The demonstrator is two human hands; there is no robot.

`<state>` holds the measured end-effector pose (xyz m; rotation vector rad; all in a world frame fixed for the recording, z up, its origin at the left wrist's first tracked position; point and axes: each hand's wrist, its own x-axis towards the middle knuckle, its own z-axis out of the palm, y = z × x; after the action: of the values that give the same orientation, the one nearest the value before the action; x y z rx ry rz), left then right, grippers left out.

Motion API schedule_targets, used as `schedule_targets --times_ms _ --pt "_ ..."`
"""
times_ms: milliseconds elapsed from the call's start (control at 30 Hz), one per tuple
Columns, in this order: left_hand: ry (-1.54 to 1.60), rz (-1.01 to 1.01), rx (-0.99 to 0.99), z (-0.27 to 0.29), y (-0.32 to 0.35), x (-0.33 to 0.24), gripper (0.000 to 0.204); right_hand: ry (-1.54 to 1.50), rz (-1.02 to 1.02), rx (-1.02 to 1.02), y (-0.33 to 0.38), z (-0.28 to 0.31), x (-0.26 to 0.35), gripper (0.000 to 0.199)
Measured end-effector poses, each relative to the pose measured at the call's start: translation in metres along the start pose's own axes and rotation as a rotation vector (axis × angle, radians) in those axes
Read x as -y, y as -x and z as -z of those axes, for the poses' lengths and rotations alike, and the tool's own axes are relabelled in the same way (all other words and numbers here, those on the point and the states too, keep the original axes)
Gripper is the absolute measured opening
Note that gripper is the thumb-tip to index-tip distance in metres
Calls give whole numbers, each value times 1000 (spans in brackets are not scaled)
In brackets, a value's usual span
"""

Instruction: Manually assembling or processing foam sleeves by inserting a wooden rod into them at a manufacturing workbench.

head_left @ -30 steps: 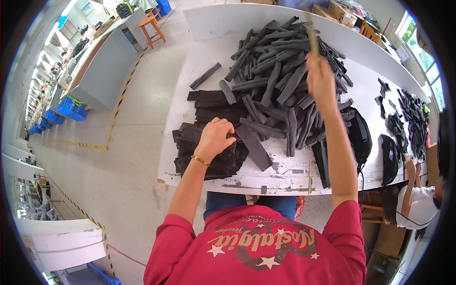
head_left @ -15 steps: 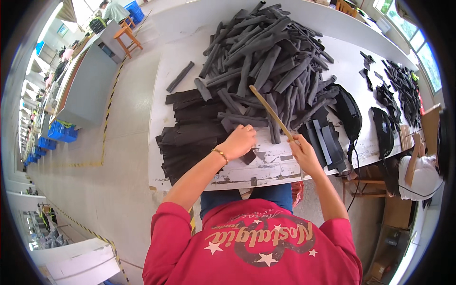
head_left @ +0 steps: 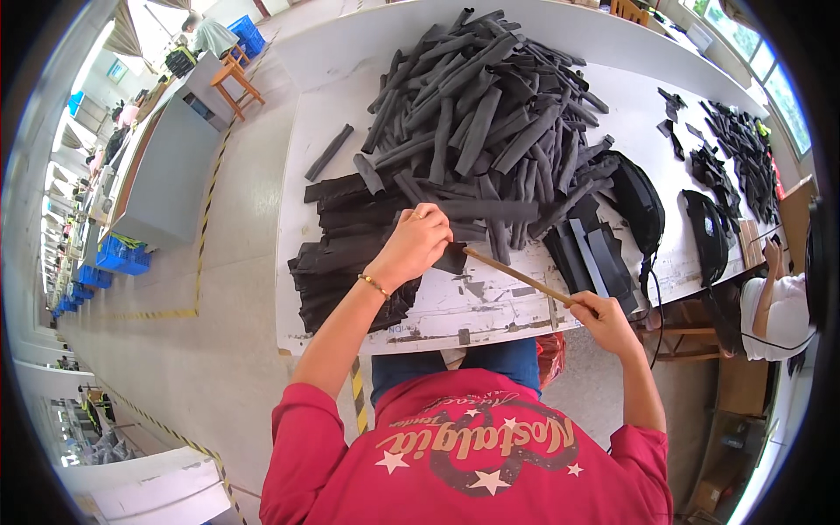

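Note:
My left hand (head_left: 415, 245) is closed, fingertips pinched on a black fabric tube (head_left: 494, 211) that sticks out to the right of them. Below these fingers a dark fabric piece (head_left: 451, 258) shows, partly covered by the hand. My right hand (head_left: 604, 319) grips one end of a thin wooden stick (head_left: 522, 277). The stick slants up to the left, its far tip close beside the dark piece. To the left lie flat stacked black fabric strips (head_left: 341, 267). Beyond both hands rises a big heap of dark fabric tubes (head_left: 481, 96).
Flat dark strips (head_left: 591, 254) and a black rounded pouch (head_left: 640, 206) with a cord lie right on the white table (head_left: 324, 105). Farther right are another black pouch (head_left: 704, 236) and small dark scraps (head_left: 739, 162). A co-worker (head_left: 774, 306) sits at the right edge.
My right hand has moved right and down, drawing the stick's tip down beside my left hand. My left hand has shifted up and left, and a tube now extends rightward from it.

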<state>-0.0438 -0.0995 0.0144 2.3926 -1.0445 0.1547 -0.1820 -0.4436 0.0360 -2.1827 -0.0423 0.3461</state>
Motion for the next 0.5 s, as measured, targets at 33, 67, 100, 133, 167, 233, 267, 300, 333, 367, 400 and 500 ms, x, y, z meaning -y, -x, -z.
schedule_targets --times_ms 33,67,100,133,167,233,267,300,333,367,400,500 --pt "-1 -4 1 -1 0 -1 5 -3 14 -8 0 0 -1 16" --pt "-25 -19 -16 -2 0 -2 4 -6 30 -13 0 0 -1 16" --pt "-49 -34 -32 -2 0 -2 3 -6 31 -15 0 0 0 16" --pt "-50 -35 -33 -3 0 -3 3 -3 5 -5 1 1 2 16" --pt "-62 -40 -34 -3 -1 -4 3 1 -23 4 1 1 3 15" --pt "-73 -46 -37 -6 -4 -6 4 25 -12 11 -2 -3 1 17" --pt "-73 -61 -57 -8 -5 -9 4 48 1 23 -5 -7 1 18" --pt "-71 -78 -75 -12 -8 -14 4 49 2 23 -8 -14 3 18" --pt "-87 -80 -63 -15 -9 -20 4 56 37 7 -15 -24 8 21" --pt "-75 -95 -55 -22 -8 -26 4 61 78 -3 -22 -36 12 24" --pt "-82 -127 -69 -35 -7 -30 5 13 91 -5 -31 -51 13 27" --pt "-77 -208 -232 -52 -9 -56 14 -224 166 -54 -58 -101 -14 31"
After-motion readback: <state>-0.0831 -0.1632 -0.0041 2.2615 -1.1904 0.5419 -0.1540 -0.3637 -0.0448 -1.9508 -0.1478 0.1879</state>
